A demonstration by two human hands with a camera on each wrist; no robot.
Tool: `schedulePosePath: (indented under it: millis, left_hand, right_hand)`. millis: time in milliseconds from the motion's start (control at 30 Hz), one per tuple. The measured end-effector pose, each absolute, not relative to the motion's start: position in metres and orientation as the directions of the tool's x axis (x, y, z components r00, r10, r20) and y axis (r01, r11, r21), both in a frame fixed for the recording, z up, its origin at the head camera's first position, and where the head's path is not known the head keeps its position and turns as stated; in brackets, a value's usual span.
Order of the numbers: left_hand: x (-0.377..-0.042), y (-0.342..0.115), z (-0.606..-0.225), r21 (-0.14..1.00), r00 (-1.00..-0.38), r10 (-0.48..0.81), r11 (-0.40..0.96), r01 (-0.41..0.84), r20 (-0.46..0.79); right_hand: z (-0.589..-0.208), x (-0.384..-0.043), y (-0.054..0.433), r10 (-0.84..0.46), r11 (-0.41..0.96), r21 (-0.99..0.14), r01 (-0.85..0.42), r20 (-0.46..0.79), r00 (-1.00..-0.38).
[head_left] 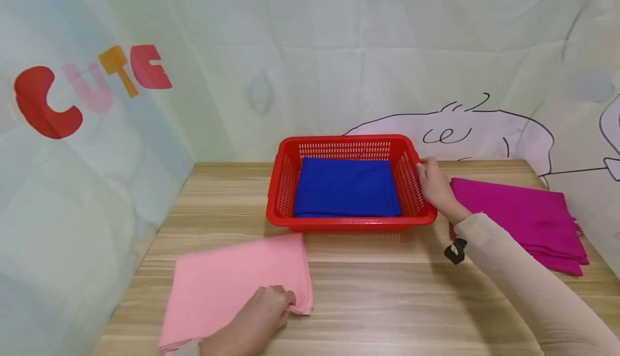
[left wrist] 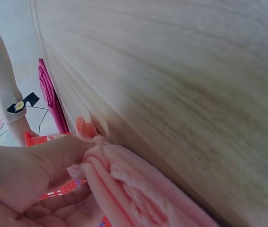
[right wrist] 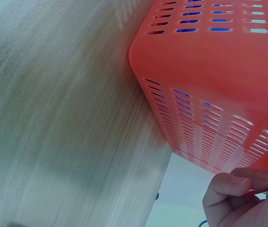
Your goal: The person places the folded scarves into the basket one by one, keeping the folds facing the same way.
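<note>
My left hand [head_left: 261, 313] pinches the near right edge of a folded pink cloth [head_left: 227, 278] at the front left of the table. In the left wrist view, the thumb and fingers close on the layered edge of the pink cloth [left wrist: 134, 189]. Farther back, my right hand [head_left: 438, 189] grips the right rim of a red plastic basket [head_left: 349, 221]. The right wrist view has the fingers [right wrist: 228, 187] curled over that rim, beside the slotted basket wall [right wrist: 181, 71]. Inside the basket lies a folded blue cloth [head_left: 346, 189], flat on the bottom.
A folded magenta cloth [head_left: 525, 218] with a fringed edge lies on the right side of the wooden table [head_left: 378, 291], partly behind the right forearm. A printed fabric backdrop [head_left: 310, 70] stands behind the table and along the left side.
</note>
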State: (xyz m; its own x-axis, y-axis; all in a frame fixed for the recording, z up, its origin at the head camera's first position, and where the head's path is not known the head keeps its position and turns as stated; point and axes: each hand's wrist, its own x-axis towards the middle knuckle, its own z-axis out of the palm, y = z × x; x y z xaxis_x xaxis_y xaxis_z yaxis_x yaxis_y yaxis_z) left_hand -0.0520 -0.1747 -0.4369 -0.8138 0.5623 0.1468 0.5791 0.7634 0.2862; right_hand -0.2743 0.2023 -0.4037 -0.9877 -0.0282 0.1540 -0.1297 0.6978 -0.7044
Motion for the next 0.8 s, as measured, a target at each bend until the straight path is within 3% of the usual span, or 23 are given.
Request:
schedulePosePath:
  millis: [800]
  left_hand:
    - [-0.053,-0.152,-0.436,0.308,-0.797,0.588,0.739,0.599,0.139]
  right_hand:
    - [-0.399,-0.271,0.202,-0.040,0.685,-0.718,-0.125,0.134,-0.990]
